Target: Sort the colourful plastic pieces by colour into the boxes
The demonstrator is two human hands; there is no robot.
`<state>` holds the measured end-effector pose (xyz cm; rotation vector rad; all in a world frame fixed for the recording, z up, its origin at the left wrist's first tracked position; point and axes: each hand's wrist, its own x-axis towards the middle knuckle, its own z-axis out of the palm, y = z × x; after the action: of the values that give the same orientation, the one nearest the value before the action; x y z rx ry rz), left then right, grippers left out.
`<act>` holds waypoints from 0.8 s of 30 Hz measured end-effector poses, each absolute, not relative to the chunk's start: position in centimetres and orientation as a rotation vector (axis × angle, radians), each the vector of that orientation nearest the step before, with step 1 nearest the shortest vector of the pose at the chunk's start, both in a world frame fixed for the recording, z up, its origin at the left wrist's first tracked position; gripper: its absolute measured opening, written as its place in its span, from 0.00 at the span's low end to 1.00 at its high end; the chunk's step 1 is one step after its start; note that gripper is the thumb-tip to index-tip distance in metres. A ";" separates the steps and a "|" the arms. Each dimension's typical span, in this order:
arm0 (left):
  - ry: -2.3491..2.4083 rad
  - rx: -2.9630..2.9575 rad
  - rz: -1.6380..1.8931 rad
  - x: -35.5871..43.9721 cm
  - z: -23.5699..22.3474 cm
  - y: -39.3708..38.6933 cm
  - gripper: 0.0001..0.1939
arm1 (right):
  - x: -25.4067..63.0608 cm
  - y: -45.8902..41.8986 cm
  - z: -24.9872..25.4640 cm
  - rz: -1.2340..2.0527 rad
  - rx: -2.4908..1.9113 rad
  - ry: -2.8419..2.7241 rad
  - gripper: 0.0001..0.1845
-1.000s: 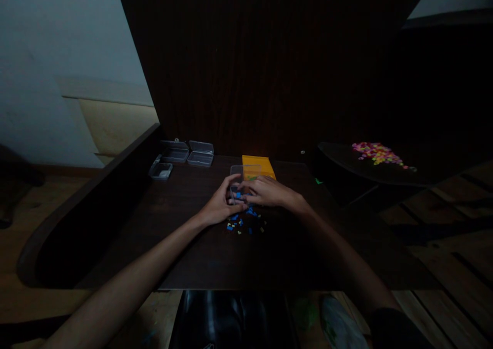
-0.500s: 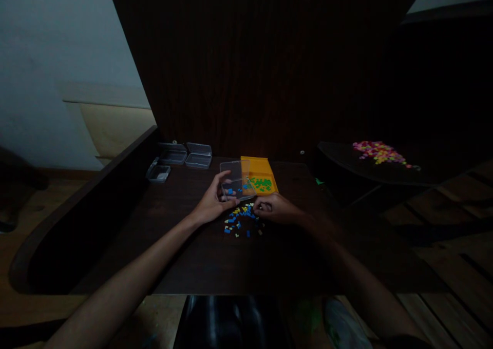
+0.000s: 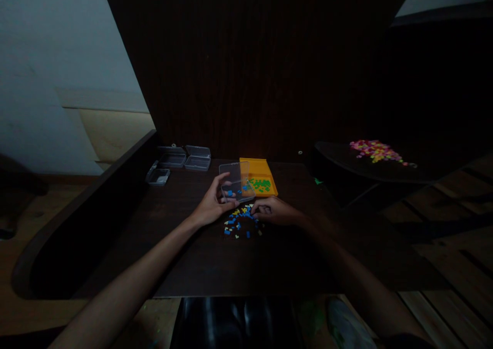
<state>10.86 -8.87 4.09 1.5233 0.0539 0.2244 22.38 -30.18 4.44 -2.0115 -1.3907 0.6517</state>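
Dark desktop (image 3: 200,267), clear box (image 3: 238,176) (handheld)

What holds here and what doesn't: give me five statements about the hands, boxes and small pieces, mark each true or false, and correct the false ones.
1. The left hand holds a clear plastic box with its lid open. True.
2. The small green pieces lie in the box that the left hand holds. False: they lie in the open yellow-orange rectangular case.
3. The right hand is at the right side of the scattered small blue and yellow pieces. True.
4. The heap of small pink, red and yellow pieces is at the far left. False: it is on the right, on a dark curved surface.
5. Nothing lies inside the box in the left hand. False: blue pieces show in it.
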 end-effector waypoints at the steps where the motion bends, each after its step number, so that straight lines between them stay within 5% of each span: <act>1: 0.054 1.523 0.221 10.8 4.1 -8.9 0.43 | 22.4 -30.2 4.5 0.656 -2.007 -1.396 0.15; 24: 0.026 1.522 0.207 10.8 4.2 -8.9 0.42 | 22.7 -30.5 4.8 0.793 -1.963 -1.370 0.20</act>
<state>10.82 -8.89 4.20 1.5225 0.0261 0.2072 22.74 -30.54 4.76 -1.9630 -1.3700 0.7934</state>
